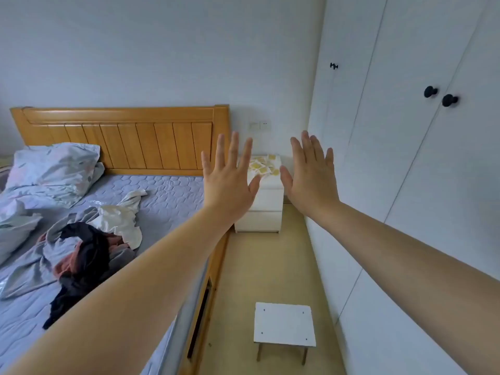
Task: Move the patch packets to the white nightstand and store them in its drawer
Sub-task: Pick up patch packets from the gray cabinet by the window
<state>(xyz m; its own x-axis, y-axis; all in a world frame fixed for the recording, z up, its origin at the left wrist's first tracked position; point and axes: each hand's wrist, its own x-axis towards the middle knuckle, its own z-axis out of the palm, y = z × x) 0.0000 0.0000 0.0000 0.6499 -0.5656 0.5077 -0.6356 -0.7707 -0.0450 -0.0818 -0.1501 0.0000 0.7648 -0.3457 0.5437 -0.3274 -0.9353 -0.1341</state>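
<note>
Grip: left hand [228, 182] and right hand [311, 177] both raised in mid-air, palms forward, fingers spread, holding nothing. Neither touches any object.

Task item: small flat yellow-and-white patch packets [262, 166], scattered loosely on top of the white two-drawer nightstand [266, 209], far in the scene, seen between the two hands. Some packets overlap; exact count not readable. Both drawer fronts look closed.

Handling, judged: packets probably very light, thin, flexible, smooth-faced; likely to slide instead of lifting. Best taken by sweeping into a stack and pinching the edges, or drawing one over the top's edge. Not fragile. A drawer needs opening first; no handle visible, so hold point uncertain.

Surroundings: wooden bed with orange slatted headboard [127, 136] left of nightstand, touching or just beside it. Crumpled clothes [89, 247] and pillow [54, 171] on mattress. White wardrobe with black knobs [430, 91] along right. Small white stool [284, 324] stands near, in the floor aisle toward the nightstand: step around it.
</note>
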